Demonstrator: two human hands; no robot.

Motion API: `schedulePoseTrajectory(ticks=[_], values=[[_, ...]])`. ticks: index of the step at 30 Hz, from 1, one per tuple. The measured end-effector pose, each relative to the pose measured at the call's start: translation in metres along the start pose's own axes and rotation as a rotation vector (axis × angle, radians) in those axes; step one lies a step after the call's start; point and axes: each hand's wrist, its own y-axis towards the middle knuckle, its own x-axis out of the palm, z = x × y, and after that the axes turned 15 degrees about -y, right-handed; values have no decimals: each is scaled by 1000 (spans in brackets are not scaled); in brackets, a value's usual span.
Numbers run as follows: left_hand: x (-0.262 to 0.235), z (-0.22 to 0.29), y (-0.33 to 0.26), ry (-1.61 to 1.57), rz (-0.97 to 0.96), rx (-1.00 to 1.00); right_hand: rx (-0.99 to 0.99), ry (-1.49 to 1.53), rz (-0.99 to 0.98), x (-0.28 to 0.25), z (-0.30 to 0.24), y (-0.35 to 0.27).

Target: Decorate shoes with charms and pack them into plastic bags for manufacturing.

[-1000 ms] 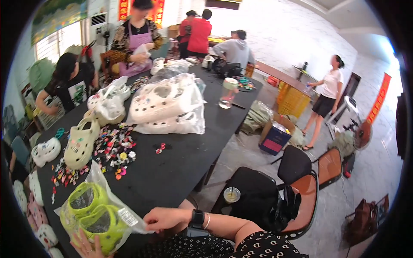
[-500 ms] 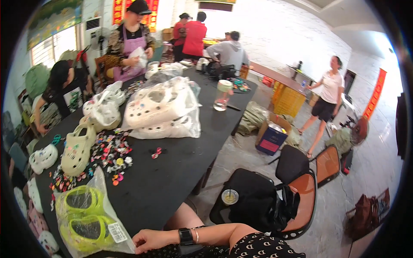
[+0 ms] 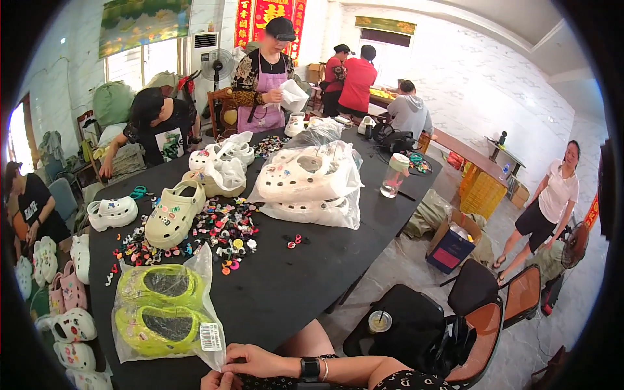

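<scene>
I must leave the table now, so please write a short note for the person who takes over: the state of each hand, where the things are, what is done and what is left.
Right hand: pinches the lower corner of the clear bag, near its white label.
Left hand: only partly in view at the lower edge, just under that corner; its grip cannot be told.
Things: the bag lies on the black table with a pair of lime-green clogs inside. Loose coloured charms and one cream clog lie beyond it.
Done: the green pair is bagged.
Left: the cream clog and the charms are still unbagged.
</scene>
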Motion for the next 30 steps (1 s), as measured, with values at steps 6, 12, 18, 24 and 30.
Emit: schedulePoseTrajectory(ticks=[6, 12, 18, 24, 30], values=[[-5, 0, -4, 42, 57, 8, 10, 81, -15, 9, 9, -6], [0, 1, -6, 157, 61, 129, 25, 142, 67, 16, 14, -8], [4, 19, -20, 254, 23, 115, 179, 82, 137, -9, -7, 5], [-12, 44, -20, 160, -25, -70, 277, 152, 230, -67, 6, 46], [-35, 54, -40, 254, -154, -47, 313, 171, 406, -119, 26, 91]])
